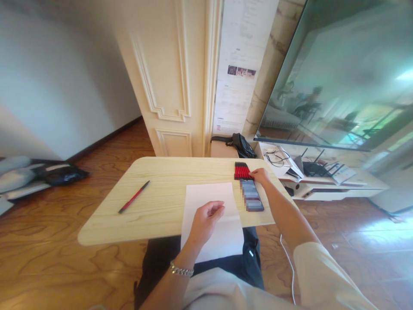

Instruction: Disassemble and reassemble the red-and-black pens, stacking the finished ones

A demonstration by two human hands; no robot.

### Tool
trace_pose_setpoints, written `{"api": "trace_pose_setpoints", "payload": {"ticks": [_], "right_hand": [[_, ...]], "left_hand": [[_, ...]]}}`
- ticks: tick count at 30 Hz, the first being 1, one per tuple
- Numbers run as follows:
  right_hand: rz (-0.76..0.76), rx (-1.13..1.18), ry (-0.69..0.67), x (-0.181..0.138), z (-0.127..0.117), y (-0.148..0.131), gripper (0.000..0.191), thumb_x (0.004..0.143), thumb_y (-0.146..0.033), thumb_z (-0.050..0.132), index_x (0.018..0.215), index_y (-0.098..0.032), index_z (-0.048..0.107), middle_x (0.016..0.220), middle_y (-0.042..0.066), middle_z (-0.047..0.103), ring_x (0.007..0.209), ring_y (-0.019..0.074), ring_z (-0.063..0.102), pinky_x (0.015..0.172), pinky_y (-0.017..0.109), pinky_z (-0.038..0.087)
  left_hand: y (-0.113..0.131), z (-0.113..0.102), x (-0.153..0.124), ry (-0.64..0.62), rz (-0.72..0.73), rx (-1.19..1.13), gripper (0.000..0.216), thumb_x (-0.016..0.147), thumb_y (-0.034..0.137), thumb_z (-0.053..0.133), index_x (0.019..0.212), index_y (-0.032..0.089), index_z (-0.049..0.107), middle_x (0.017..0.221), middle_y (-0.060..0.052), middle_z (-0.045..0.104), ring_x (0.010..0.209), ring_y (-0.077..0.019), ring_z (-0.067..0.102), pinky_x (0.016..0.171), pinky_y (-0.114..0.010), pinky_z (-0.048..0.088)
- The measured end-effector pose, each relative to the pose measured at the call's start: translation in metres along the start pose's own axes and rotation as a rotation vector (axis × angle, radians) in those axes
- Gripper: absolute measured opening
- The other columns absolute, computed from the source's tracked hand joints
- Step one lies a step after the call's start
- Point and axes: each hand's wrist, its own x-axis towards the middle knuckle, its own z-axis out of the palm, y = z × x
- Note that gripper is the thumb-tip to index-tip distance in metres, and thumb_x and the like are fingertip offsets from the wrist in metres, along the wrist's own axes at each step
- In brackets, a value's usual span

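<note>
Wood floor all round, pale desk (155,206) mid-frame, big TV upper right. My left hand (206,219) rests loosely curled on a white sheet (209,202), fingers not gripping anything; the sheet overhangs the near desk edge toward my lap. My right hand (260,175), center-right of frame, touches the row of red pens (242,171) at the far edge; can't tell if it's pinching one or just resting there. A phone (251,195) lies just below the pens, beside the sheet. One stray red pen (134,196) sits alone, left of center. Risks, imo: a nudge sends the pens rolling off the far edge; lifting my left hand lets the sheet slide off; my forearm is over the phone and could knock it.
</note>
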Motion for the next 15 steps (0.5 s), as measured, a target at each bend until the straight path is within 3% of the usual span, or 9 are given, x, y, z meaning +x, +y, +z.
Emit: {"api": "trace_pose_setpoints", "payload": {"ticks": [5, 8, 12, 15], "right_hand": [[-0.001, -0.002, 0.019, 0.0, 0.003, 0.0, 0.028, 0.069, -0.041, 0.07, 0.08, -0.016, 0.076, 0.073, 0.009, 0.071, 0.073, 0.0212, 0.064, 0.063, 0.026, 0.042], [0.005, -0.002, 0.026, 0.0, 0.002, -0.002, 0.03, 0.068, -0.043, 0.071, 0.08, -0.016, 0.076, 0.074, 0.009, 0.072, 0.073, 0.0211, 0.064, 0.062, 0.026, 0.042], [0.006, -0.009, 0.026, -0.006, 0.0, -0.006, 0.037, 0.067, -0.046, 0.069, 0.081, -0.013, 0.075, 0.077, 0.013, 0.071, 0.075, 0.0238, 0.064, 0.062, 0.028, 0.042], [0.016, -0.002, 0.037, -0.011, 0.001, -0.004, 0.046, 0.075, -0.05, 0.058, 0.089, -0.009, 0.074, 0.077, 0.016, 0.071, 0.076, 0.0267, 0.064, 0.062, 0.031, 0.042]], "left_hand": [[0.003, -0.013, 0.002, 0.012, 0.051, 0.083, 0.032, 0.078, 0.04, 0.063, 0.102, 0.019, 0.068, 0.093, -0.008, 0.072, 0.084, -0.0205, 0.067, 0.077, -0.031, 0.052], [0.004, -0.038, 0.006, 0.086, 0.11, 0.256, 0.032, 0.08, 0.042, 0.059, 0.101, 0.02, 0.068, 0.093, -0.007, 0.072, 0.082, -0.0198, 0.066, 0.076, -0.03, 0.051], [0.008, -0.104, 0.017, 0.329, 0.175, 0.677, 0.032, 0.083, 0.042, 0.054, 0.104, 0.021, 0.067, 0.096, -0.005, 0.07, 0.082, -0.0195, 0.065, 0.077, -0.031, 0.049], [0.011, -0.164, 0.02, 0.538, 0.125, 0.998, 0.033, 0.084, 0.037, 0.05, 0.105, 0.017, 0.067, 0.102, -0.009, 0.068, 0.085, -0.0213, 0.063, 0.082, -0.033, 0.047]]}}
